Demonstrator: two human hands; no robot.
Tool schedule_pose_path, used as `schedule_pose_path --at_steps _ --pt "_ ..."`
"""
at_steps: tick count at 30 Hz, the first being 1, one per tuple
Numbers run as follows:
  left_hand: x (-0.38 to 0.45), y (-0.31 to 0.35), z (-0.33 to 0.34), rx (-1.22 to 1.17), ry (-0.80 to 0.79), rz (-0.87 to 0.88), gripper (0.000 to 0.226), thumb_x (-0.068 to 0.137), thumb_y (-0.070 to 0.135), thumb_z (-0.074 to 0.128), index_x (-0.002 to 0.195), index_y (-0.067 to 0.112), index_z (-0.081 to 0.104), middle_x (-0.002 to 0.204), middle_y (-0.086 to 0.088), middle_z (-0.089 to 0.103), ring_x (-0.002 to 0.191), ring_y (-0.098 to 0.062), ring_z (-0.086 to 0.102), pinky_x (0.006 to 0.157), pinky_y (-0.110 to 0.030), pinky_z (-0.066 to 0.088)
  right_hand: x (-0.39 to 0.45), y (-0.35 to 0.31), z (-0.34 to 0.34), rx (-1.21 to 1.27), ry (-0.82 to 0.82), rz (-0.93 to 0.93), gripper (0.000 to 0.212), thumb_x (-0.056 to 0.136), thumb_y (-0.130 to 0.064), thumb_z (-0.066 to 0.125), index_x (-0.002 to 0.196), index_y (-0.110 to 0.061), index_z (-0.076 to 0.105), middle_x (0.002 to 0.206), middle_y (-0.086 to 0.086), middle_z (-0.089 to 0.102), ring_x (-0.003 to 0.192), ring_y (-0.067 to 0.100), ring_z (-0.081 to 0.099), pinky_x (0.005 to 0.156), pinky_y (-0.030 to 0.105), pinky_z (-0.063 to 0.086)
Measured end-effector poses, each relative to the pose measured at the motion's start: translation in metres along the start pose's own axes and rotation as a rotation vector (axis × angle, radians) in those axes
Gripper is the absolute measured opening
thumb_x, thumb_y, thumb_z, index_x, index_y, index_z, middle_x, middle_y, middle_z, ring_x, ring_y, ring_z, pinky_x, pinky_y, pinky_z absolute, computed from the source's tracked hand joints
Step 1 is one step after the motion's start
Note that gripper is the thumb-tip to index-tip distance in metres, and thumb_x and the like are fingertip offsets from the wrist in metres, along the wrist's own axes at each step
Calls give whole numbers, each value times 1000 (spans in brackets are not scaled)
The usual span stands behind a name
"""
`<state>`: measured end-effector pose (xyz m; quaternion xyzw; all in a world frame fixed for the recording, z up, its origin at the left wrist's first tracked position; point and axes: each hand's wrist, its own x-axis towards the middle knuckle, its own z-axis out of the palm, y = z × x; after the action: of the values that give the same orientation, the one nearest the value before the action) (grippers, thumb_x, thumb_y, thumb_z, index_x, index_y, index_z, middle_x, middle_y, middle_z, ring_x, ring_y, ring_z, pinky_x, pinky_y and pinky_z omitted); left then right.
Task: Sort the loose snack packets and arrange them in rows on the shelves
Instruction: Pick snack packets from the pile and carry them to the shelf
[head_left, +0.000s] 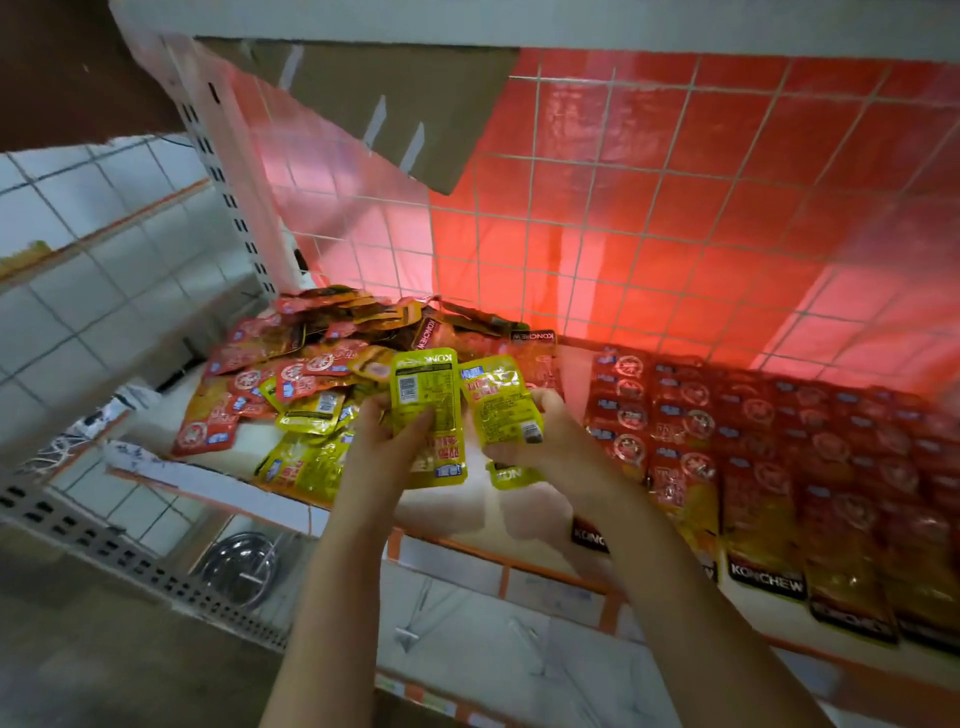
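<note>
My left hand (382, 441) grips a stack of yellow snack packets (428, 410), held upright over the shelf. Beside it, my right hand (545, 436) holds more yellow packets (501, 402), tilted to the right; one hangs below the palm. Behind the hands, a loose pile of red and yellow packets (311, 374) lies on the white shelf (223, 491). Red packets (779, 467) lie in neat overlapping rows on the right part of the shelf.
A wire grid with red backing (649, 218) closes the shelf's rear. A cardboard sheet (395, 104) hangs at the top. A perforated white upright (228, 171) stands left. A lower shelf (519, 639) and a metal bowl (241, 569) lie below.
</note>
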<state>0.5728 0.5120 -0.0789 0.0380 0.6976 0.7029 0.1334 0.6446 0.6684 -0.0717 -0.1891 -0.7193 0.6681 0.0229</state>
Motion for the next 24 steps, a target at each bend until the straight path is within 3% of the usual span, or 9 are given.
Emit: schedule_pose_path --at_steps 3,9,13,16,19,22,24 --pt "0 -2 20 -64 -87 -24 17 90 8 60 102 19 54 79 2 70 66 -14 67 73 -42 53 -10 8 -17 91 50 16 53 79 0 71 121 -15 44 105 4 65 93 19 66 80 38 56" --pt "-12 -5 62 -71 -247 -50 22 89 4 59 104 18 56 88 -2 69 81 -23 64 76 -41 50 -33 28 -59 123 216 80 26 91 -12 58 105 -33 53 106 -2 68 101 20 64 96 45 48" --pt "-31 -6 88 -51 -300 -65 25 91 0 54 103 22 54 89 -2 69 80 -21 65 76 -40 52 -61 38 -83 198 243 76 37 89 -14 58 123 -27 52 109 1 69 104 21 65 99 51 45" --pt "-49 -4 108 -24 -314 -81 24 92 1 51 109 18 50 93 -4 66 79 -20 65 68 -34 55 -81 44 -98 265 269 78 37 90 -4 56 118 -29 53 107 2 69 104 23 64 99 52 45" --pt "-63 -5 124 -16 -311 -128 28 88 10 62 108 19 46 93 -3 65 81 -22 66 68 -36 55 -93 48 -109 281 258 77 39 87 -8 60 119 -29 53 110 2 69 107 25 63 98 55 44" --pt "-76 -4 134 38 -347 -151 41 82 25 71 112 20 45 97 -4 68 85 -19 69 77 -39 57 -102 45 -117 293 257 47 42 89 -1 57 126 -20 50 111 2 68 106 20 64 96 46 48" --pt "-84 -2 137 -12 -356 -160 28 89 23 61 113 15 49 79 2 68 63 -5 66 58 -23 54 -106 42 -120 293 249 26 40 88 2 56 122 -19 52 109 2 68 104 19 64 95 42 49"
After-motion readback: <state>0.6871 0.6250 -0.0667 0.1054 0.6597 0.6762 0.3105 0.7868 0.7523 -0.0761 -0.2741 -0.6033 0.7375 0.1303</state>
